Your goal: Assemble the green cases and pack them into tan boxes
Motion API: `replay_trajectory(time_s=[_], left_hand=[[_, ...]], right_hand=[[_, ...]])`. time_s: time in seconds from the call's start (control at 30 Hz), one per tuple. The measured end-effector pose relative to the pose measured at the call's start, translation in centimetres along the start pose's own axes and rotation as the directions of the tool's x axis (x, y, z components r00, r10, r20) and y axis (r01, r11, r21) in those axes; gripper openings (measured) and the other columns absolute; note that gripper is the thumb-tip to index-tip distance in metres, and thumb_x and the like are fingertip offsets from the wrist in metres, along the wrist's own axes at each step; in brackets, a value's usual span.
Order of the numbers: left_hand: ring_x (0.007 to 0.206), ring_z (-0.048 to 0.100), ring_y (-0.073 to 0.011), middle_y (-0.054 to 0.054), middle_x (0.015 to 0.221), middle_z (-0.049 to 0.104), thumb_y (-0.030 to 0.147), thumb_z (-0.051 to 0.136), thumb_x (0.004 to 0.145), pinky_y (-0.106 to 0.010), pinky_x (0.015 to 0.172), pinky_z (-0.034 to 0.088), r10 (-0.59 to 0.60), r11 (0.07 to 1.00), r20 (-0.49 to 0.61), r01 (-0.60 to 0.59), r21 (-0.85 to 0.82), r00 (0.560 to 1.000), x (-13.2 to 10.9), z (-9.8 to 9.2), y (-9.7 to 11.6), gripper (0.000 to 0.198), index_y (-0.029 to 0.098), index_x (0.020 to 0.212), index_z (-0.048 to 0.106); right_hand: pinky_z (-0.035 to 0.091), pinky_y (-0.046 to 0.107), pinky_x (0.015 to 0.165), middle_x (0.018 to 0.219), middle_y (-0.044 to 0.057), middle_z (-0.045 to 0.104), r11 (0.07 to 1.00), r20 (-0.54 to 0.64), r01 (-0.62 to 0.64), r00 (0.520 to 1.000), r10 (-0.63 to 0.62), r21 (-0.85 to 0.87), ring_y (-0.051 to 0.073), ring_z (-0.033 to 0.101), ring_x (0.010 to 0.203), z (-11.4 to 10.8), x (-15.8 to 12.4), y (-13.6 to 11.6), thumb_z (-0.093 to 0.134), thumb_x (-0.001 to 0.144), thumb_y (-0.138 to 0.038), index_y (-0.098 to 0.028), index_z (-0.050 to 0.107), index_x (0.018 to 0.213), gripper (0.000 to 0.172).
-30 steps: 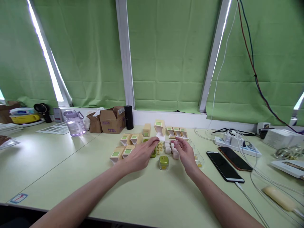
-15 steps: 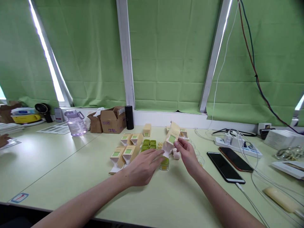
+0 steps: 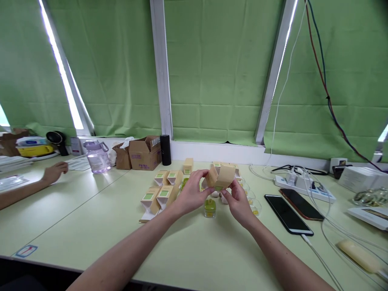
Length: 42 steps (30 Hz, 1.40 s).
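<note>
A small cream cardboard box [image 3: 226, 176] is raised above the table, tilted, with a flap standing out. My left hand [image 3: 192, 194] is closed on its left side, fingers behind it and thumb below. My right hand [image 3: 239, 202] pinches its lower right side. Below the box a small clear jar with a green lid [image 3: 210, 208] stands on the table. Left of my hands are several similar boxes [image 3: 165, 194] with green windows and open flaps. More green-lidded jars [image 3: 183, 184] are partly hidden behind my left hand. Clear domed pieces [image 3: 255, 206] lie beyond my right hand.
Two phones [image 3: 287, 214] and a power strip [image 3: 304, 188] with trailing cables lie at the right. Along the back stand a brown carton [image 3: 145, 153], a black cylinder [image 3: 165, 149] and a purple bottle [image 3: 97, 157]. Another person's hand [image 3: 54, 173] rests over the table's left side.
The box has turned over in my hands, its green window now mostly hidden. My left hand has risen from near the jar to grip it. The other person's hand has reached in from the left.
</note>
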<state>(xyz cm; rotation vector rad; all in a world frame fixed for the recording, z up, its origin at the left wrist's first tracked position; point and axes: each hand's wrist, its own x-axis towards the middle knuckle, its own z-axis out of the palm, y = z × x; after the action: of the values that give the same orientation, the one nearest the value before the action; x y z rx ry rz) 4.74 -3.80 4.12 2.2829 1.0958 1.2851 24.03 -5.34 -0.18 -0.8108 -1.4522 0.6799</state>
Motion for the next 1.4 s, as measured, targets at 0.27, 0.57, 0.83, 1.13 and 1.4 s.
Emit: replay_trajectory(time_s=[0.27,0.57,0.83,1.13,1.4], left_hand=[[0.124,0.061,-0.0315,-0.014,0.130,0.066,0.013,0.062,0.093,-0.055,0.106,0.052,0.436,0.888,-0.130,-0.401,0.225,0.891,-1.1,-0.1,-1.8,0.045,0.023,0.136,0.052],[0.130,0.059,-0.0291,-0.012,0.139,0.064,0.008,0.058,0.094,-0.054,0.108,0.052,0.683,0.695,-0.165,-0.564,0.446,0.711,-2.0,-0.1,-4.0,0.048,0.031,0.135,0.049],[0.132,0.054,-0.0314,-0.012,0.144,0.055,0.009,0.061,0.092,-0.057,0.107,0.052,0.699,0.664,-0.180,-0.536,0.521,0.692,-2.5,0.2,-3.9,0.049,0.034,0.132,0.047],[0.142,0.048,-0.0364,-0.017,0.140,0.056,0.028,0.070,0.090,-0.062,0.115,0.046,0.383,0.920,-0.296,-0.390,0.037,0.875,-2.5,0.5,-2.4,0.047,0.025,0.133,0.050],[0.127,0.064,-0.0320,-0.017,0.132,0.067,0.051,0.073,0.092,-0.050,0.110,0.053,-0.028,0.812,-0.180,-0.083,-0.578,0.983,-2.3,1.2,-3.1,0.056,0.019,0.134,0.056]], right_hand=[[0.044,0.053,0.114,0.144,0.009,0.062,0.955,0.024,0.184,0.983,-0.183,-0.231,0.032,0.054,0.136,-0.4,-0.2,-0.1,0.061,0.089,-0.023,-0.030,0.054,0.144,0.056],[0.047,0.056,0.105,0.125,0.010,0.068,0.826,-0.020,0.338,0.922,-0.388,-0.450,0.033,0.058,0.122,-0.6,-0.2,0.5,0.053,0.098,-0.024,-0.028,0.058,0.131,0.035],[0.049,0.056,0.100,0.118,0.010,0.069,0.814,-0.046,0.336,0.914,-0.403,-0.473,0.033,0.058,0.117,-0.6,-0.3,0.5,0.053,0.098,-0.026,-0.028,0.060,0.125,0.028],[0.048,0.056,0.102,0.120,0.010,0.070,0.813,-0.037,0.355,0.908,-0.418,-0.461,0.033,0.059,0.117,-0.4,-0.4,0.4,0.053,0.098,-0.027,-0.028,0.061,0.127,0.029],[0.049,0.054,0.103,0.126,0.010,0.068,0.808,-0.028,0.357,0.909,-0.417,-0.469,0.032,0.059,0.121,-0.4,-0.5,0.5,0.055,0.096,-0.023,-0.028,0.059,0.130,0.035]])
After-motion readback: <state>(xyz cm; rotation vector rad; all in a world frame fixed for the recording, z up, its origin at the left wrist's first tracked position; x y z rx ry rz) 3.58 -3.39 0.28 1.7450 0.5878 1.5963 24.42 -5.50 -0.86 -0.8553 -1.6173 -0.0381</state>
